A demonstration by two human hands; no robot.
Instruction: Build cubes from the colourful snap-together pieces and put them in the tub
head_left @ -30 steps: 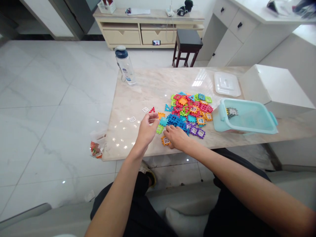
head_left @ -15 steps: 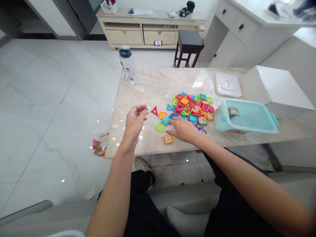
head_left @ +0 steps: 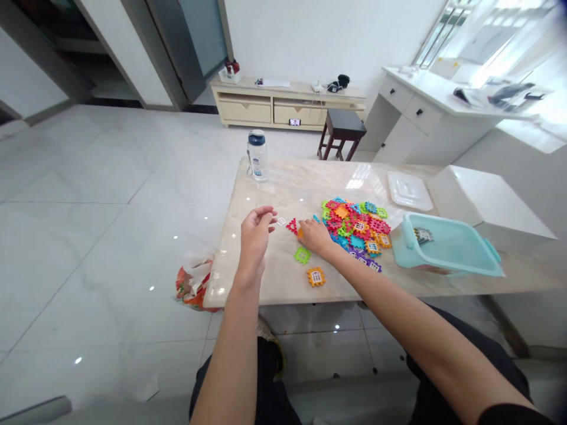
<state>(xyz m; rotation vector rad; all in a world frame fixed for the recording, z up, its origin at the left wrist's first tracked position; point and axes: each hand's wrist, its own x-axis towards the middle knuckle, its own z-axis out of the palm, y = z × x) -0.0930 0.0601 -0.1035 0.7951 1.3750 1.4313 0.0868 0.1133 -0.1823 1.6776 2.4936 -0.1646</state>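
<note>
L hand (head_left: 256,231) half-curled, prob. empty; R hand (head_left: 315,236) fingers spread, resting on orange plastic tile (head_left: 300,234).

Left hand (head_left: 254,236) has released the white window tile (head_left: 280,221); tile now lies on table (head_left: 266,277) just right of left fingertips (head_left: 271,211). Right hand (head_left: 315,236) has moved left; red triangle (head_left: 292,225) now just beside right fingertips (head_left: 301,224).

Red, orange, blue, green and purple are being shown by the plastic tiles (head_left: 354,227) at one o'clock, pale aqua by the tub (head_left: 447,245) at two.

Room had a veined white tile floor (head_left: 88,265); a low cream drawer console (head_left: 287,112) stood against the white wall (head_left: 310,47), a dark-topped stool (head_left: 341,127) before it, and white drawers (head_left: 420,115) lay beneath a bright window (head_left: 443,29).
</note>
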